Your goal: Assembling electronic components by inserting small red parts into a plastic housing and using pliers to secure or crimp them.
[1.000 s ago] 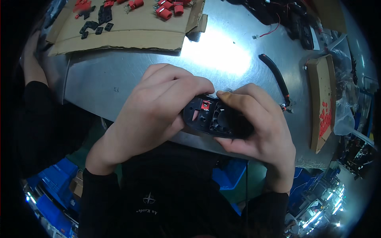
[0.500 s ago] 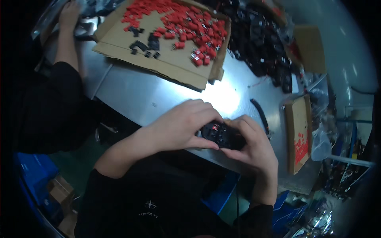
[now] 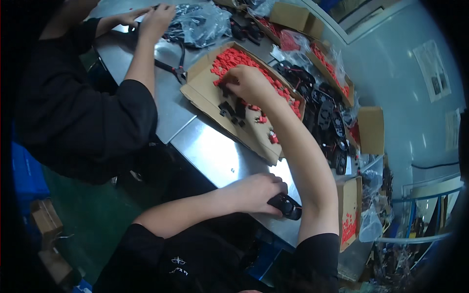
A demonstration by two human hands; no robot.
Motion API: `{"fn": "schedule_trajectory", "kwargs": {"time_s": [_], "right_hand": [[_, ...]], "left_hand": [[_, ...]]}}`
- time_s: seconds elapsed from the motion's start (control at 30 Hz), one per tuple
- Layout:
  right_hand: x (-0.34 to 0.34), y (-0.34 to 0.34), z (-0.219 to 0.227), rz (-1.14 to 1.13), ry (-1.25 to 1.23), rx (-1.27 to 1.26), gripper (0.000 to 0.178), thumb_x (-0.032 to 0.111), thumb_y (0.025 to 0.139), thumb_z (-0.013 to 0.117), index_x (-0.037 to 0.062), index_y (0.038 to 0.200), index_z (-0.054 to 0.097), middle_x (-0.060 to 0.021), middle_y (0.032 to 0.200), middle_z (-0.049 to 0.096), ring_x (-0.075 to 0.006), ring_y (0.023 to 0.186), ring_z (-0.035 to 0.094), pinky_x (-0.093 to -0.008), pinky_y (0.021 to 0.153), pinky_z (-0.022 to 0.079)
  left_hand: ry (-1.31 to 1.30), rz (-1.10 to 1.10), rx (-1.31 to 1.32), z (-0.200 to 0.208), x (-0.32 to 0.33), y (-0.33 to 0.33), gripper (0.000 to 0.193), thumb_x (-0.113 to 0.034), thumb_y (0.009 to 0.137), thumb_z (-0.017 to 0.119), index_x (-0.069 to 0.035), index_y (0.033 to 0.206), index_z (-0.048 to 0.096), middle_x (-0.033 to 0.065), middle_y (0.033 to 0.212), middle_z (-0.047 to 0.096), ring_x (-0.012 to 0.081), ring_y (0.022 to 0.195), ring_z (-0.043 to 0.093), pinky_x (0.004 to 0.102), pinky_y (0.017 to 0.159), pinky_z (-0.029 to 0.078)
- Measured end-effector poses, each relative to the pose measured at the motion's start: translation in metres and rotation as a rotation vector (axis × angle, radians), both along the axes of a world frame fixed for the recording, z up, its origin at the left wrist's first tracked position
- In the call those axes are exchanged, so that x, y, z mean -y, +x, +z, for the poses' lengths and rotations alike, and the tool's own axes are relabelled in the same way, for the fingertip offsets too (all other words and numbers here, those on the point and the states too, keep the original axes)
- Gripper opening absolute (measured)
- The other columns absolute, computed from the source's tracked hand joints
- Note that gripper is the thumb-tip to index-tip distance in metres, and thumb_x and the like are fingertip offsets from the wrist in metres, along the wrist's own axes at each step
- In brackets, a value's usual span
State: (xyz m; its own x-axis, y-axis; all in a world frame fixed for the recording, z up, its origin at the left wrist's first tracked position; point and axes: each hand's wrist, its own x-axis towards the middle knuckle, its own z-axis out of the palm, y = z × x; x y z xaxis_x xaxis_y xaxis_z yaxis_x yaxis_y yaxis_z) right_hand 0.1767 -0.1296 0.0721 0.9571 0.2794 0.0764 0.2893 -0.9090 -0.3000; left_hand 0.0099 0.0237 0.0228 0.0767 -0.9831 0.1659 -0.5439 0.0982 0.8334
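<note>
Low over the metal table's near edge, my left hand point(image 3: 266, 193) grips a black plastic housing point(image 3: 289, 209) with rounded ends; its fingers cover part of it. My right hand point(image 3: 246, 83) is stretched across the shallow cardboard tray point(image 3: 256, 144). Its fingers are pinched together beside a dark small piece, and what they hold is partly hidden. Heaped in the tray are small red plastic parts point(image 3: 232, 59), some with metal prongs. A group of little black plastic pieces point(image 3: 230, 112) lies just below my right fingers.
At the left, a co-worker's hand point(image 3: 159, 22) works near a clear plastic bag point(image 3: 202, 22). Pliers point(image 3: 180, 73) lie left of the tray. Black housings point(image 3: 327, 115) are piled beyond it. A cardboard box point(image 3: 359, 195) with red bits stands at the right.
My right hand has let go of the black housing and moved far forward over the tray. My left hand keeps the housing. The view has shifted, showing more of the far table.
</note>
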Motion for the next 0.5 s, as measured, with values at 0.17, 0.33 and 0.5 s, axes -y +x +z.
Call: {"fn": "schedule_trajectory", "kwargs": {"time_s": [0.17, 0.33, 0.5], "right_hand": [[-0.028, 0.013, -0.013, -0.087, -0.15, 0.019, 0.016, 0.01, 0.087, 0.072, -0.0006, 0.099, 0.073, -0.0206, 0.098, 0.074, -0.0373, 0.097, 0.072, -0.0475, 0.089, 0.057], [-0.023, 0.004, -0.027, -0.119, -0.18, 0.256, 0.014, 0.014, 0.088, 0.068, 0.0, 0.088, 0.071, -0.0221, 0.085, 0.07, -0.042, 0.088, 0.07, -0.0523, 0.084, 0.055], [0.011, -0.045, 0.0, -0.123, 0.044, 0.286, 0.015, 0.012, 0.087, 0.073, -0.0018, 0.093, 0.07, -0.0192, 0.09, 0.071, -0.0384, 0.086, 0.07, -0.045, 0.079, 0.056]], "left_hand": [[0.007, -0.001, -0.01, -0.008, -0.002, 0.001, 0.059, -0.043, 0.088, 0.083, -0.004, 0.128, 0.066, 0.0213, 0.123, 0.068, 0.0405, 0.118, 0.065, 0.0492, 0.106, 0.052], [-0.035, -0.014, -0.01, -0.006, 0.005, 0.002, 0.067, -0.045, 0.088, 0.083, -0.004, 0.137, 0.063, 0.023, 0.127, 0.068, 0.0412, 0.119, 0.064, 0.0492, 0.107, 0.051], [-0.105, 0.037, -0.029, -0.014, 0.006, 0.0, 0.053, -0.036, 0.082, 0.088, -0.004, 0.119, 0.069, 0.02, 0.113, 0.069, 0.0409, 0.111, 0.065, 0.0486, 0.099, 0.052]]}}
